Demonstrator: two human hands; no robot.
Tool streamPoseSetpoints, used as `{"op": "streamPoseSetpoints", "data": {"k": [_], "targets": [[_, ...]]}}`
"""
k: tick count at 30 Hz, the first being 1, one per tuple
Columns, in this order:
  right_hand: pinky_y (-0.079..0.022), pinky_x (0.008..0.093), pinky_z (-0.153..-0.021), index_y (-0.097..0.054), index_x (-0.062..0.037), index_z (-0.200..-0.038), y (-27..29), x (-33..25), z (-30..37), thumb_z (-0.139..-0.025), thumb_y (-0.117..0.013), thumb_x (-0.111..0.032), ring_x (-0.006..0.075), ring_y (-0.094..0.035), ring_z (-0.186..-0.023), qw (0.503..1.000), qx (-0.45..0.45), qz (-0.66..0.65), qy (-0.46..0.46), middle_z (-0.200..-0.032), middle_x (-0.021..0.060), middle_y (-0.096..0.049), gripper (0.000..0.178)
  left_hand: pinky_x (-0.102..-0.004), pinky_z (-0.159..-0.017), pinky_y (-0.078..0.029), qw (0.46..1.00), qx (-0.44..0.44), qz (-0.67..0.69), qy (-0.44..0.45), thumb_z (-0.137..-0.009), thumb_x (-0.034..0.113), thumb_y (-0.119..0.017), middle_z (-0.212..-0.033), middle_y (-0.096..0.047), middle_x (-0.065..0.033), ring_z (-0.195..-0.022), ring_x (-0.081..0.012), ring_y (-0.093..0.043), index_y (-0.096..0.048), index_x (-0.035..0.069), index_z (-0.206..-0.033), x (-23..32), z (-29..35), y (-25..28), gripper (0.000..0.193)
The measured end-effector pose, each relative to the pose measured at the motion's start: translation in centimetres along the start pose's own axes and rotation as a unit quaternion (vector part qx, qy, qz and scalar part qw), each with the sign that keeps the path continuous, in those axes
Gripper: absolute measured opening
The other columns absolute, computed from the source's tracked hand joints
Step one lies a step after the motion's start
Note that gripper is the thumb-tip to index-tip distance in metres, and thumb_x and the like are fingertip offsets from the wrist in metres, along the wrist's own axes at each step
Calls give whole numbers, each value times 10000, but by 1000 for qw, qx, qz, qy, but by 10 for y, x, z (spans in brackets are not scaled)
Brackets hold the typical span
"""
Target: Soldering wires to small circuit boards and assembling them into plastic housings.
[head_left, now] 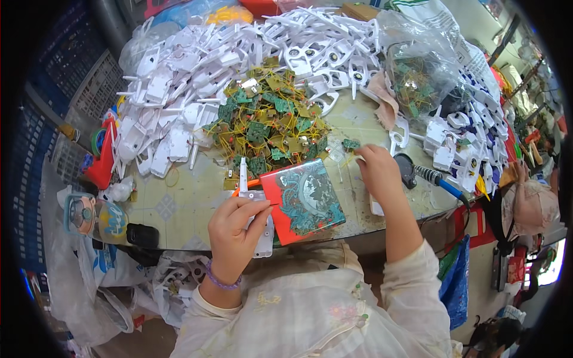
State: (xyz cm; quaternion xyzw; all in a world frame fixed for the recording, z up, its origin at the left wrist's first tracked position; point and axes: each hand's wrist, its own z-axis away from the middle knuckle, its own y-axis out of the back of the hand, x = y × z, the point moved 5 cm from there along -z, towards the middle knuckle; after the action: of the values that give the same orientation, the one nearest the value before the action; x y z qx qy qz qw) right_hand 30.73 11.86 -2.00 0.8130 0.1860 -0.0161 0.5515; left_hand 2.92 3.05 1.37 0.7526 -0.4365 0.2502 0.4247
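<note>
White casing (pixel 265 243), smooth elongated plastic, lies left of the red box (pixel 303 201). Left hand's (pixel 237 222) fingertips pinch together; right hand's (pixel 381 174) grip, cannot tell.

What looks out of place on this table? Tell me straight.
One small green rectangular circuit board lies apart from the tangled heap of green circuit boards and yellow wires, near the right hand. It looks stray, though perhaps set there deliberately.
</note>
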Motion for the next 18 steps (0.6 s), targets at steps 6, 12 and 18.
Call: {"op": "streamPoseSetpoints", "data": {"k": [6, 12, 18], "targets": [[-491, 429, -773, -649, -32, -930, -39, 40, -40, -738, -671, -157, 370, -613, -887, 982, -143, -7, -123, -888, 144, -661, 230, -281, -566, -469, 998, -6, 59, 12, -753, -20, -713, -797, -626, -73, -666, -180, -610, -693, 28, -903, 0, -2, -2, 158], [-497, 225, -604, -613, -22, -995, 2, -4, -32, -859, -615, -117, 107, -626, -732, 735, -120, -621, -244, -865, 42, -653, 167, -284, -590, -478, 999, -10, 46, -2, -761, -9, -709, -804, -638, -82, -698, -193, -619, -693, 28, -921, -1, -2, 2, 164], [-500, 227, -614, -619, -6, -1054, 12, -60, -19, -883, -634, -157, 98, -619, -701, 712, -266, -623, -182, -888, 48, -661, 229, -294, -614, -481, 999, -6, 37, -9, -760, -8, -706, -808, -633, -84, -705, -207, -616, -692, 39, -920, -1, -2, 0, 168]]}}
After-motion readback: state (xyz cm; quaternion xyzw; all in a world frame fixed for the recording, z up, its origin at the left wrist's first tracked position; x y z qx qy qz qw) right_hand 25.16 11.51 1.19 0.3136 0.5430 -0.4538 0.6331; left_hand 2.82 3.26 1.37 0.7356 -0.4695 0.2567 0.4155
